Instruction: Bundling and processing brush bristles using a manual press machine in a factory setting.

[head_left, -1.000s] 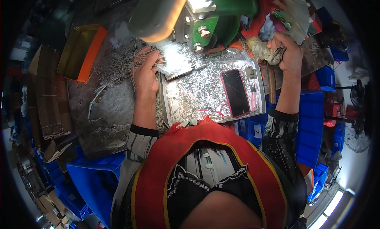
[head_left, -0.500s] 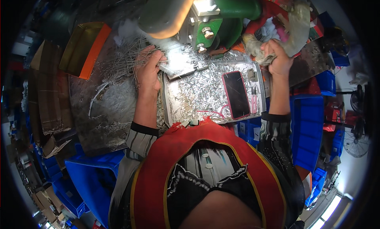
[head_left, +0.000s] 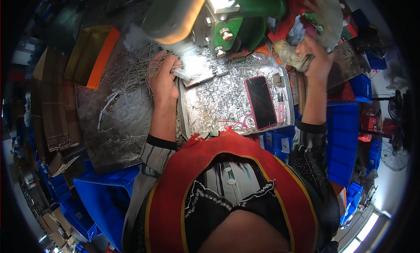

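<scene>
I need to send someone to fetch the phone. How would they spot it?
Start at the green machine at the bench's far side. Just before it lies a tray of silvery metal scraps. The phone lies flat on its right half: the only dark, smooth, pink-edged slab there.

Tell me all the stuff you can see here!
Phone: one, black with pink rim, lying on the tray.
Tray: one, silver, full of shiny metal scraps, in front of the person.
Machine: one, green with bolts, behind the tray.
Wires: a bundle, silver, at the left hand.
Box: one, orange and yellow, far left on the bench.
Rag: one, pale, crumpled, at the right hand.
Bins: several, blue, right and lower left.
Apron: one, red, on the person.
Left hand: holding the wires.
Right hand: gripping the rag.
</scene>
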Demonstrator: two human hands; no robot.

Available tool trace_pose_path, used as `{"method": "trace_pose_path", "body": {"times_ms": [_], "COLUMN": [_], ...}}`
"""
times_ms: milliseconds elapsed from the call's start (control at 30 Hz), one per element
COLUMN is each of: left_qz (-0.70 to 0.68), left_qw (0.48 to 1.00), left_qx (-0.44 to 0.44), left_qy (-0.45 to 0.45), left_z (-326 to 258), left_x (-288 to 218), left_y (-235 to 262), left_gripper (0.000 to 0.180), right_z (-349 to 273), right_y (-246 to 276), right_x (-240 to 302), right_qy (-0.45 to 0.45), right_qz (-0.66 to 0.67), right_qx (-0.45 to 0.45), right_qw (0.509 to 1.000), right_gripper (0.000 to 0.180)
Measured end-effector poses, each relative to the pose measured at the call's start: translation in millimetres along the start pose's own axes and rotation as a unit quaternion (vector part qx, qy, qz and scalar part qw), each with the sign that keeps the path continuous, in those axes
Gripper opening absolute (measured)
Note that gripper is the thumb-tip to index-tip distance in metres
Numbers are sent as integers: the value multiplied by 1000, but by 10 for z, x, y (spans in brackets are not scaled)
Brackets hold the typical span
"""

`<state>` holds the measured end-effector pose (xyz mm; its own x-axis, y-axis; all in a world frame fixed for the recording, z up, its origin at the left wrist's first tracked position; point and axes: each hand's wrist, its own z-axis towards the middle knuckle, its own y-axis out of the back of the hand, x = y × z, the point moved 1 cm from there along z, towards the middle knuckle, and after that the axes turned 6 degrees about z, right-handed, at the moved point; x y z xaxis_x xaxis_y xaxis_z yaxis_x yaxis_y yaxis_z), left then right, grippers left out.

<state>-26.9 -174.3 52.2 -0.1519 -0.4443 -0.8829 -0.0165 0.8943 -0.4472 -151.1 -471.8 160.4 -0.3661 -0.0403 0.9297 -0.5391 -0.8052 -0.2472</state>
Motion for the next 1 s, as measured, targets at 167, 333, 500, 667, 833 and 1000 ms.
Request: {"method": "trace_pose_path", "body": {"times_ms": [167,333,500,667,833,1000], "left_qz": [11,-53,-58,-39,-26,-15], "left_qw": [999,997,998,998,999,999], "left_qx": [38,31,-30,-45,-23,-18], "left_qy": [12,42,-7,-21,-22,-27], "left_z": [-27,-16,-52,-57,-30,-44], "left_x": [-52,13,95,105,115,88], "left_y": [-76,-64,-171,-165,-104,-131], "left_gripper": [26,25,33,29,32,32], "right_z": [-89,4,38,18,113,146], "right_y": [101,157,109,83,128,149], "right_x": [-367,-108,52,54,208,236], "right_qy": [95,-18,-38,-39,-90,-101], "right_qz": [76,29,-4,-13,-48,-40], "right_qx": [-21,0,-6,-46,-6,29], "right_qw": [992,999,999,998,995,994], "right_gripper": [7,10,13,16,19,19]}}
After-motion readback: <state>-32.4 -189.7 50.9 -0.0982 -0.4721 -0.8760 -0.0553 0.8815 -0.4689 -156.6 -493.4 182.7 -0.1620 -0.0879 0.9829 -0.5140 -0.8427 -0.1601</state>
